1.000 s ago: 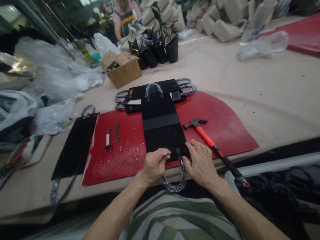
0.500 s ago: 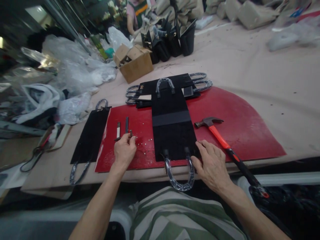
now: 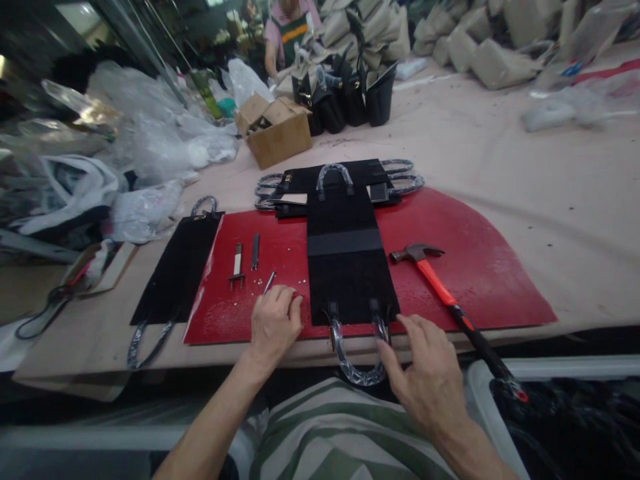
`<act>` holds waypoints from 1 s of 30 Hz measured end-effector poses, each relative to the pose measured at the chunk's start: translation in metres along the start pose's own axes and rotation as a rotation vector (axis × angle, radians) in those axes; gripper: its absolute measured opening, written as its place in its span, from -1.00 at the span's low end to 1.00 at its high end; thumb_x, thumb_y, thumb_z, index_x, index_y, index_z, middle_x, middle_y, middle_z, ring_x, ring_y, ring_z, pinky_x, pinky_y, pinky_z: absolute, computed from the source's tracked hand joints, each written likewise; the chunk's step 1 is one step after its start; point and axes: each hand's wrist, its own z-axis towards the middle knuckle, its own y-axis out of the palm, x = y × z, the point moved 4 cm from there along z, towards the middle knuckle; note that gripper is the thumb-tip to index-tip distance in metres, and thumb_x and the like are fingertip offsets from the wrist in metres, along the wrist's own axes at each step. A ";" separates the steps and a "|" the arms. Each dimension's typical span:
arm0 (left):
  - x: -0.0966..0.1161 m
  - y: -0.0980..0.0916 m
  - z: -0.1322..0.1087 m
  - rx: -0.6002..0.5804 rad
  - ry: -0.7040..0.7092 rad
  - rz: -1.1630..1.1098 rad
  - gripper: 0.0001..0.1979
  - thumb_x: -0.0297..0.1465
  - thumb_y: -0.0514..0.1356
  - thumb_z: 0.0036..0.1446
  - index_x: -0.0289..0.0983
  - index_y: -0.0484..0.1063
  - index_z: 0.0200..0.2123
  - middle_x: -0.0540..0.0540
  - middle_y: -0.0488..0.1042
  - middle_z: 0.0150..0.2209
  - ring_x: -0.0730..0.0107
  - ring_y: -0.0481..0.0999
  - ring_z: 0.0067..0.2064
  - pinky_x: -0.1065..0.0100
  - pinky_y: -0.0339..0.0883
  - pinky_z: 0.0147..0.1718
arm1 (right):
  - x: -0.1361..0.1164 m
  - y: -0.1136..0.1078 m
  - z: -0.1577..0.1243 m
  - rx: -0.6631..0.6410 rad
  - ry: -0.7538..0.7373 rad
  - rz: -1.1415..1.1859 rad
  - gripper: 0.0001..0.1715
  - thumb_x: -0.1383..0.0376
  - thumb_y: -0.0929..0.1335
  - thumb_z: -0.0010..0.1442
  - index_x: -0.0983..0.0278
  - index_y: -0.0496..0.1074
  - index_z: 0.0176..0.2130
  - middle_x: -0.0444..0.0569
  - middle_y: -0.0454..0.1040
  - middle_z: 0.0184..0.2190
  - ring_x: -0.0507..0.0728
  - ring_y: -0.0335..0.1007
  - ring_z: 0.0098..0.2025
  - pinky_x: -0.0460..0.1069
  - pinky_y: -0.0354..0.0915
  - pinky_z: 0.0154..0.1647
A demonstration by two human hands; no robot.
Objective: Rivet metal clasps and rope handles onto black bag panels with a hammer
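A pale counter [image 3: 490,153] carries a red board [image 3: 480,240], a black panel [image 3: 347,280] lying near the board's middle. From that panel, a claw hammer [image 3: 436,283] rests at four o'clock. A plastic-wrapped handle [image 3: 365,379] juts out at six, the right hand [image 3: 430,370], fingers open, beside it at five. At eight, the left hand [image 3: 275,319] curls by a slim metal rod [image 3: 269,283]; whether its fingers grip it cannot be told.
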 end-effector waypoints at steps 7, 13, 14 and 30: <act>0.018 0.007 -0.021 0.097 -0.046 -0.214 -0.88 -0.44 0.12 0.29 -0.27 0.47 -0.22 -0.16 0.48 -0.12 0.15 0.47 -0.05 0.16 0.34 -0.03 | -0.056 0.032 -0.008 -0.257 -0.284 -0.044 -0.50 0.39 0.33 0.20 0.49 0.35 0.12 0.29 0.45 -0.02 0.37 0.33 -0.03 0.24 0.18 0.04; 0.005 -0.012 -0.026 0.279 -0.126 -0.421 -0.85 -0.39 0.10 0.30 -0.27 0.46 -0.16 -0.18 0.49 -0.08 0.17 0.49 -0.01 0.14 0.40 0.02 | -0.042 0.006 0.021 -0.021 -0.084 0.484 -0.73 0.36 0.23 0.37 0.33 0.44 -0.02 0.00 0.47 -0.36 0.14 0.33 -0.39 0.04 0.22 -0.32; 0.004 -0.015 -0.027 0.307 -0.137 -0.451 -0.84 -0.38 0.10 0.30 -0.27 0.45 -0.15 -0.17 0.49 -0.08 0.18 0.51 -0.03 0.16 0.41 0.01 | -0.034 -0.006 0.027 0.019 0.059 0.628 -0.78 0.31 0.27 0.38 0.28 0.45 -0.04 -0.05 0.45 -0.38 0.11 0.30 -0.42 0.01 0.20 -0.37; 0.011 0.017 -0.037 0.370 0.031 -0.425 -0.82 -0.28 0.11 0.32 -0.24 0.43 -0.19 -0.11 0.51 -0.17 0.19 0.55 -0.15 0.21 0.39 -0.09 | 0.075 -0.015 -0.025 0.522 0.972 1.691 -0.71 0.15 0.49 0.12 0.32 0.53 -0.25 -0.33 -0.09 -0.63 -0.06 -0.19 -0.62 -0.10 0.14 -0.50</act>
